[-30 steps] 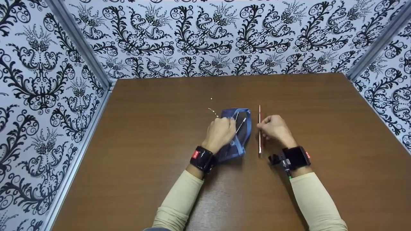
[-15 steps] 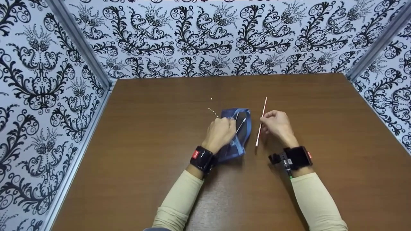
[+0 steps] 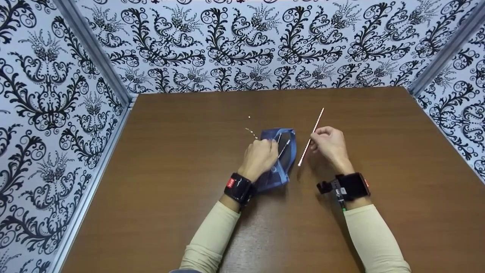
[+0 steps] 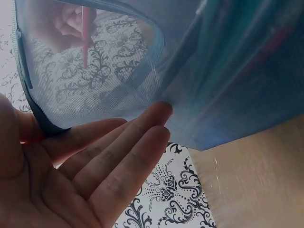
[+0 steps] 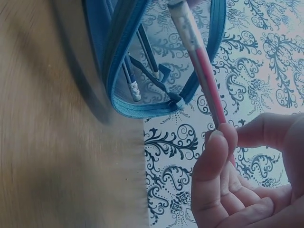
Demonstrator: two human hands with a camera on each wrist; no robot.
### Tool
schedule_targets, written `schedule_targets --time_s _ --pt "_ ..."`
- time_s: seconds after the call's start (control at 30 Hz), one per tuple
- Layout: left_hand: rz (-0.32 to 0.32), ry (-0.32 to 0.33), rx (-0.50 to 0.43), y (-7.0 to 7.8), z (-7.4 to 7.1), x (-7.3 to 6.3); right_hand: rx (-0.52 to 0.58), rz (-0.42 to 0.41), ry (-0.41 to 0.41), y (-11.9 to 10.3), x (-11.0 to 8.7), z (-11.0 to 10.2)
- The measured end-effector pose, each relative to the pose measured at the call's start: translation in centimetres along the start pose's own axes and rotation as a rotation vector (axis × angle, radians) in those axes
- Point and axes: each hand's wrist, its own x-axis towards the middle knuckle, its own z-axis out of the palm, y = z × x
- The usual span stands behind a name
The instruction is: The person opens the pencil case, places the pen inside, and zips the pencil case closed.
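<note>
My left hand (image 3: 260,156) grips a blue mesh zip pouch (image 3: 273,182) by its edge, holding its mouth towards the right. Inside the pouch are several pencils, two of them with silvery ends near the opening; in the left wrist view the mesh (image 4: 266,80) shows them as dark, green and red strips. Just right of the mouth, my right hand (image 3: 330,144) pinches a red pencil (image 5: 209,88) between thumb and fingers. The pencil slants, its silvery ferrule end pointing down and left towards the pouch opening (image 5: 142,110).
Underneath is a brown wooden table (image 3: 170,159). Small white specks (image 3: 250,131) show on it beyond the left hand. Patterned black-and-white walls (image 3: 242,45) stand at the back and both sides, with metal posts (image 3: 94,57) at the corners.
My right hand has moved slightly up and away with the red pencil, which has turned from nearly upright in view to slanting, its lower end nearer the pouch. The left hand and pouch stay put.
</note>
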Motion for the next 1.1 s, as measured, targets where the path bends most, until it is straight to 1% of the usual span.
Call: schedule_targets --time_s 0.13,0.23,0.57,0.67,0.9,1.1 --pt "0.006 0.003 -0.004 0.0 0.0 0.0 0.063 -0.029 0.019 -0.1 -0.1 0.0" --pt "-0.002 0.004 -0.007 0.0 0.0 -0.1 0.111 -0.041 0.035 -0.2 -0.2 0.1" --pt "-0.005 -0.005 -0.009 0.1 -0.1 -0.1 0.258 -0.047 0.081 -0.5 -0.1 0.2" --pt "-0.013 -0.007 -0.014 0.1 -0.1 -0.1 0.295 -0.051 0.076 -0.6 -0.1 0.5" --pt "-0.022 0.003 -0.014 0.1 -0.1 -0.1 0.304 -0.029 0.015 -0.6 -0.4 1.5" --pt "-0.018 0.009 0.003 0.2 -0.1 -0.1 0.237 -0.029 -0.050 -0.6 -0.9 2.2"
